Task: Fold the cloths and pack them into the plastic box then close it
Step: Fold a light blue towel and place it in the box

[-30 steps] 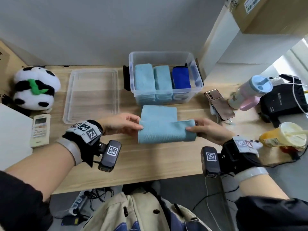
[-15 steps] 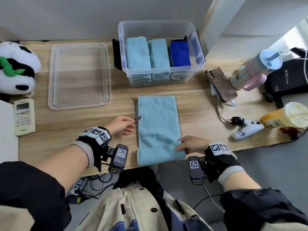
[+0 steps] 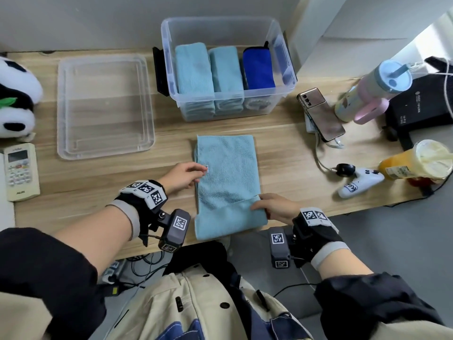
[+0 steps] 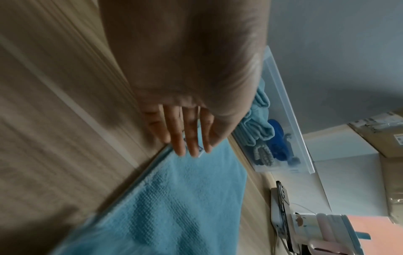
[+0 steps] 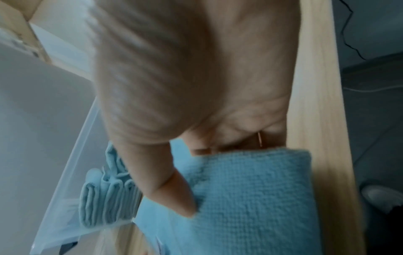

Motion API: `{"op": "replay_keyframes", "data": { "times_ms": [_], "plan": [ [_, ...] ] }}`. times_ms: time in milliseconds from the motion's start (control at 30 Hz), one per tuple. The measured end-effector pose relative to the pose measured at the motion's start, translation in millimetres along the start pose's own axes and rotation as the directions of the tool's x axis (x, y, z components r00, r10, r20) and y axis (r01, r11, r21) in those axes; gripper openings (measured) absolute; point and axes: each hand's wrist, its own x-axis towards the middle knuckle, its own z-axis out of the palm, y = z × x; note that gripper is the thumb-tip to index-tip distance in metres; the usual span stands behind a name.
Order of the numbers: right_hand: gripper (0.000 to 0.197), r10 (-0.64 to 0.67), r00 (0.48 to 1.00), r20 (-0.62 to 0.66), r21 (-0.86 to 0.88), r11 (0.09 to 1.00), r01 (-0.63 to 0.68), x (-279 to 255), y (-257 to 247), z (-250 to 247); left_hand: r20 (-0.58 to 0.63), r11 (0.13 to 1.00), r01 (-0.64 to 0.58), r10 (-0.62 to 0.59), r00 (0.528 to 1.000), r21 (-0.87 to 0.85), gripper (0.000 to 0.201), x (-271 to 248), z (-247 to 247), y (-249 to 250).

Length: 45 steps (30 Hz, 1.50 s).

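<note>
A wooden desk [image 3: 282, 143] stands against a grey wall. A light blue cloth [image 3: 226, 173] lies on the desk near its front edge, folded into a long strip that runs away from the person. The near end of the strip is turned over onto itself, forming a flap.

The right hand [image 3: 277, 207] pinches the right end of that flap. In the right wrist view the thumb [image 5: 174, 189] lies on top of the cloth and the other fingers are tucked under the fold. The left hand [image 3: 182, 176] rests at the left edge of the cloth, about midway along it. Its fingers [image 4: 183, 136] are straight and close together, with the tips touching the cloth edge beside a small white tag.

The clear plastic box [image 3: 284, 62] stands behind the cloth, open. It holds two folded light blue cloths and one dark blue cloth [image 3: 257, 67], set side by side. The clear lid [image 3: 103, 106] lies flat on the desk to the left of the box.

A phone [image 3: 321, 114], a pastel bottle [image 3: 372, 89], a white game controller [image 3: 360, 182] and a cup of yellow drink [image 3: 416, 160] lie at the right. A panda toy [image 3: 14, 101] and a remote control [image 3: 20, 170] lie at the left.
</note>
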Motion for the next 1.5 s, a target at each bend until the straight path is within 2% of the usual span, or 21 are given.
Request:
{"op": "replay_keyframes", "data": {
  "times_ms": [67, 133, 233, 367, 467, 533, 600, 667, 733, 800, 867, 967, 1067, 1133, 1233, 1267, 1300, 1367, 1433, 1467, 1500],
  "plan": [
    [0.022, -0.055, 0.998, -0.020, 0.180, 0.982, 0.058, 0.4, -0.6, -3.1, 0.092, 0.997, 0.061, -0.057, 0.994, -0.040, 0.029, -7.1, -3.8, -4.3],
    [0.021, -0.095, 0.995, -0.025, 0.331, 0.939, 0.098, 0.2, -1.8, -6.2, 0.218, 0.994, 0.110, -0.111, 0.970, 0.018, 0.032, -15.1, -3.2, -8.0],
    [0.018, -0.135, 0.991, -0.018, 0.462, 0.877, 0.128, -1.9, -7.2, -7.8, 0.310, 0.988, 0.085, -0.122, 0.943, 0.130, 0.041, -21.5, 2.3, -12.1],
    [0.026, -0.124, 0.992, 0.014, 0.451, 0.886, 0.105, 0.6, -10.3, -8.3, 0.369, 0.969, 0.016, -0.110, 0.923, 0.247, 0.053, -20.2, 11.7, -12.2],
    [0.015, -0.090, 0.996, 0.025, 0.418, 0.906, 0.071, 3.6, -8.7, -8.0, 0.392, 0.940, -0.003, -0.140, 0.909, 0.341, 0.055, -15.9, 18.2, -14.1],
    [0.017, -0.049, 0.999, 0.000, 0.360, 0.932, 0.046, 6.9, -5.3, -8.6, 0.359, 0.954, 0.012, -0.125, 0.925, 0.300, 0.044, -13.3, 19.7, -18.6],
    [0.018, -0.010, 0.999, -0.032, 0.246, 0.969, 0.017, 8.8, -1.7, -9.7, 0.300, 0.972, 0.043, -0.113, 0.947, 0.230, 0.024, -10.4, 19.2, -24.1],
    [0.023, 0.040, 0.996, -0.077, 0.129, 0.991, -0.030, 10.1, 0.6, -10.4, 0.229, 0.978, 0.072, -0.116, 0.966, 0.194, 0.019, -8.2, 20.3, -29.7],
    [0.019, 0.041, 0.989, -0.145, -0.025, 0.999, -0.045, 10.4, 1.4, -10.5, 0.161, 0.980, 0.110, -0.137, 0.977, 0.166, 0.018, -6.1, 23.7, -35.5],
    [0.013, 0.012, 0.979, -0.204, -0.218, 0.974, -0.058, 13.4, 2.9, -13.4, 0.103, 0.980, 0.141, -0.156, 0.982, 0.141, 0.018, -4.9, 27.8, -40.2],
    [0.015, -0.018, 0.971, -0.237, -0.329, 0.942, -0.062, 16.3, 4.7, -15.5, 0.032, 0.982, 0.153, -0.157, 0.987, 0.112, 0.019, -3.4, 31.4, -44.1],
    [0.033, -0.076, 0.953, -0.295, -0.452, 0.889, -0.069, 17.4, 6.5, -15.0, -0.073, 0.984, 0.156, -0.150, 0.986, 0.084, 0.021, -0.8, 35.1, -48.7],
    [0.042, -0.217, 0.902, -0.372, -0.628, 0.775, -0.073, 15.3, 5.4, -11.6, -0.086, 0.983, 0.163, -0.156, 0.984, 0.087, 0.023, 2.1, 38.4, -52.1],
    [0.042, -0.307, 0.900, -0.311, -0.646, 0.762, 0.037, 13.4, 2.4, -10.0, -0.098, 0.976, 0.171, -0.159, 0.982, 0.132, 0.024, 2.6, 39.1, -51.4],
    [0.032, -0.313, 0.950, -0.003, -0.600, 0.760, 0.249, 6.0, -3.7, -1.4, -0.137, 0.969, 0.184, -0.162, 0.977, 0.165, 0.028, 1.0, 39.8, -48.6],
    [0.027, -0.300, 0.951, 0.073, -0.644, 0.714, 0.275, 4.5, -3.6, 2.9, -0.151, 0.968, 0.181, -0.155, 0.976, 0.172, 0.031, 0.5, 40.3, -48.3],
    [0.027, -0.296, 0.948, 0.113, -0.729, 0.624, 0.282, 3.4, -2.3, 7.4, -0.162, 0.967, 0.175, -0.145, 0.976, 0.186, 0.033, -0.3, 40.8, -47.8],
    [0.036, -0.341, 0.933, 0.119, -0.904, 0.351, 0.243, 4.3, 4.3, 16.4, -0.174, 0.965, 0.158, -0.123, 0.977, 0.208, 0.035, -2.1, 41.2, -46.8],
    [0.037, -0.434, 0.890, 0.139, -0.970, 0.119, 0.210, 8.0, 12.4, 24.5, -0.173, 0.970, 0.141, -0.107, 0.979, 0.198, 0.037, -3.2, 40.1, -45.8],
    [0.032, -0.476, 0.864, 0.163, -0.976, 0.052, 0.212, 9.5, 14.7, 27.7, -0.176, 0.974, 0.127, -0.094, 0.980, 0.188, 0.038, -3.9, 39.6, -45.1],
    [0.027, -0.507, 0.844, 0.177, -0.975, 0.024, 0.219, 10.5, 15.7, 29.0, -0.178, 0.979, 0.101, -0.069, 0.982, 0.176, 0.039, -5.3, 38.5, -43.0]
  ]
}}
